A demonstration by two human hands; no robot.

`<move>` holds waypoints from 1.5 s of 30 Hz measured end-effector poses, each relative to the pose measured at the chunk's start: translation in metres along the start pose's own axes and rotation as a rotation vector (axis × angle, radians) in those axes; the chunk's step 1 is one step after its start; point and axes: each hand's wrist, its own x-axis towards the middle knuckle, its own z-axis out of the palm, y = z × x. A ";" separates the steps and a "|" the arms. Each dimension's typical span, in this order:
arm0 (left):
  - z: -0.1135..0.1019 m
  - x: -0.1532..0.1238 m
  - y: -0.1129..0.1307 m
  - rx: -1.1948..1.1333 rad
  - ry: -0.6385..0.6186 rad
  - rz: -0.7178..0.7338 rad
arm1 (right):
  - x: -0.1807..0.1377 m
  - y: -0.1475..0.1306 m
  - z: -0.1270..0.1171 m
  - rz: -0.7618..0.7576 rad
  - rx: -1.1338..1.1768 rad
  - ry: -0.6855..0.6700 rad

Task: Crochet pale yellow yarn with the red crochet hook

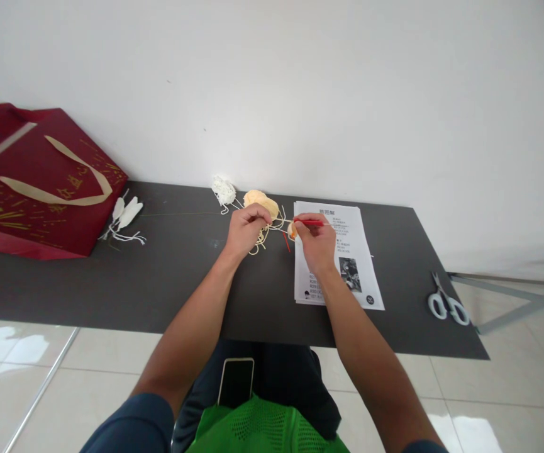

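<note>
My right hand (317,244) grips a red-handled crochet hook (310,222) above the printed sheets. Beside its fingertips is a small pale-orange crocheted piece (292,231), partly hidden by the fingers. My left hand (246,231) is closed in a pinch on pale yellow yarn (278,220), which runs across to the right hand. Just behind the left hand sits a pale yellow yarn ball (260,201), with loose strands lying in loops on the table. A thin red stick (286,241) rests between the hands.
White yarn (224,190) lies near the wall. Printed sheets (370,286) lie under my right hand, and scissors (447,302) at the right edge. A dark red bag (31,182) stands left, beside white pieces with strings (127,212). A phone (236,380) rests on my lap.
</note>
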 end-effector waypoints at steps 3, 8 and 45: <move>0.005 -0.003 0.008 0.147 -0.152 -0.009 | -0.004 -0.001 0.004 -0.106 -0.077 0.052; 0.014 -0.005 0.015 0.201 -0.168 -0.178 | -0.008 0.000 0.010 -0.082 -0.006 0.084; 0.034 -0.015 0.012 -0.011 0.074 -0.288 | -0.007 0.016 0.015 0.139 0.129 -0.014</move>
